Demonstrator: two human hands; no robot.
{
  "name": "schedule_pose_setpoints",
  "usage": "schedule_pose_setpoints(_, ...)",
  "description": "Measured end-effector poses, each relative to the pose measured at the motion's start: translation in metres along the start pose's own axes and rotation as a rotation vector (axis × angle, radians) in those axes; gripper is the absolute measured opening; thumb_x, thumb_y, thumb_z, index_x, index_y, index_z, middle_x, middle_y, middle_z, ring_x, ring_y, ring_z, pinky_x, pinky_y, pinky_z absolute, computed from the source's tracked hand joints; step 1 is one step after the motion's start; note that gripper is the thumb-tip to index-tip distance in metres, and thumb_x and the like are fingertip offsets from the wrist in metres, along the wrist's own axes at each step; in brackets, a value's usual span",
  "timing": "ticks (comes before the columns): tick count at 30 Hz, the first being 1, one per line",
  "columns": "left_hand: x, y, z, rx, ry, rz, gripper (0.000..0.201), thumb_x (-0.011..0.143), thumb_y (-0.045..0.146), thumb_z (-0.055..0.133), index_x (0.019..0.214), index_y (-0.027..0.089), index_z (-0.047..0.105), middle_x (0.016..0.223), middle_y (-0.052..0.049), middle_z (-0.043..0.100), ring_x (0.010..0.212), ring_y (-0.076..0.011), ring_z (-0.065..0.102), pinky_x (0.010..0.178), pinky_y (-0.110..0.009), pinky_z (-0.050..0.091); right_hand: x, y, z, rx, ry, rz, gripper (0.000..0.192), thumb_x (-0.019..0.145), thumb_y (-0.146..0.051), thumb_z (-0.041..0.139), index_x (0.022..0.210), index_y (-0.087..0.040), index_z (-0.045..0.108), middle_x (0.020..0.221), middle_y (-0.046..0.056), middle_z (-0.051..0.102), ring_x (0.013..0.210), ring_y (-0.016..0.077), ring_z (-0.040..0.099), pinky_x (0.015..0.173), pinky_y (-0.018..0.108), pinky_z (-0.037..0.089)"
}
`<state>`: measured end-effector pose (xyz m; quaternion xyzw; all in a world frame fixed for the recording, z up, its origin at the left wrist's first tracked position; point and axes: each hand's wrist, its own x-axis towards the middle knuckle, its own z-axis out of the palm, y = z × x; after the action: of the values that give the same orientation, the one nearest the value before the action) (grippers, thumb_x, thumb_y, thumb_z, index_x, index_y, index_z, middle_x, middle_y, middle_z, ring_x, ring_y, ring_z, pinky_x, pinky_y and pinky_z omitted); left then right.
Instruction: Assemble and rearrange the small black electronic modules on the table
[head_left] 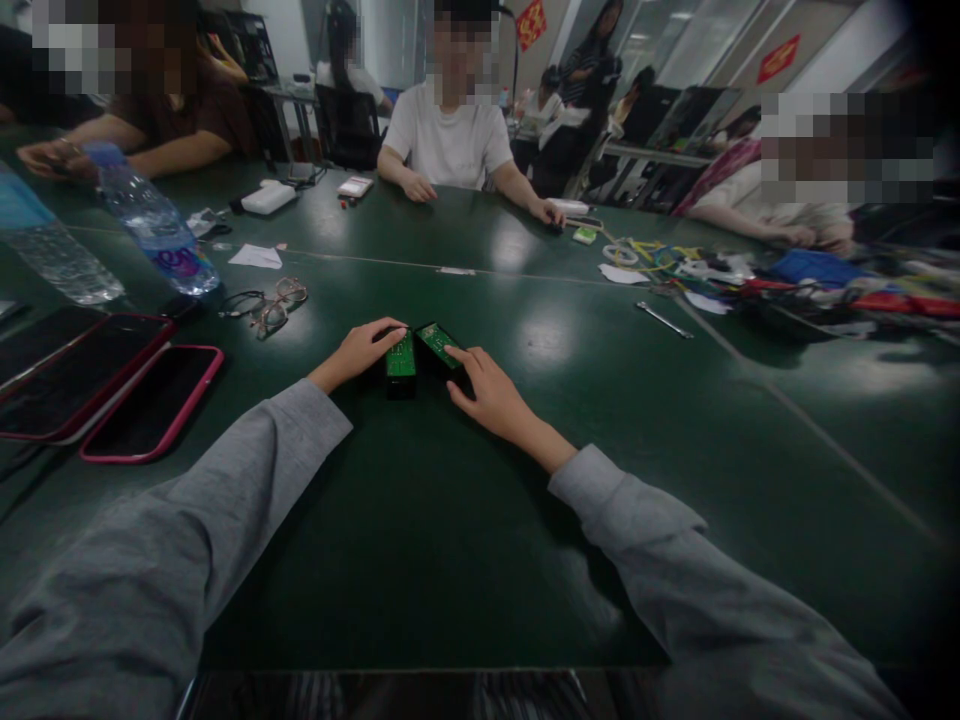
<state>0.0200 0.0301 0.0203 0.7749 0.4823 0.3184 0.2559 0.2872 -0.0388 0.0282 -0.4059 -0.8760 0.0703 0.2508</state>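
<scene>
Two small black boxes with green circuit boards in their tops lie side by side on the dark green table, angled apart towards me. My left hand (366,352) holds the left circuit board box (400,362), fingertips over its far end and on the board. Around the near end of the right circuit board box (436,338) is my right hand (491,392), index finger on the board and thumb at the near side. The other right fingers are partly hidden behind the hand.
Phones (154,405), water bottles (161,235) and eyeglasses (279,305) are on the left. A wrench (664,320) lies right of centre, before a heap of cables (810,285). Several people sit around the table; one in a white shirt (448,135) is opposite.
</scene>
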Motion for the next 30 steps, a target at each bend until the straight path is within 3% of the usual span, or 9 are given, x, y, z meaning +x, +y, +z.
schedule_pose_setpoints(30, -0.0009, 0.0011, 0.0002, 0.032, 0.009, 0.018, 0.042, 0.095, 0.051, 0.043, 0.117, 0.023, 0.065, 0.120, -0.006, 0.068, 0.112, -0.0231, 0.062, 0.100, -0.040, 0.046, 0.0003, 0.0020, 0.0019, -0.007, 0.012, -0.011, 0.053, 0.093, -0.032, 0.049, 0.143, -0.020, 0.037, 0.120, 0.014, 0.052, 0.109, 0.0282, 0.054, 0.092, 0.048, 0.051)
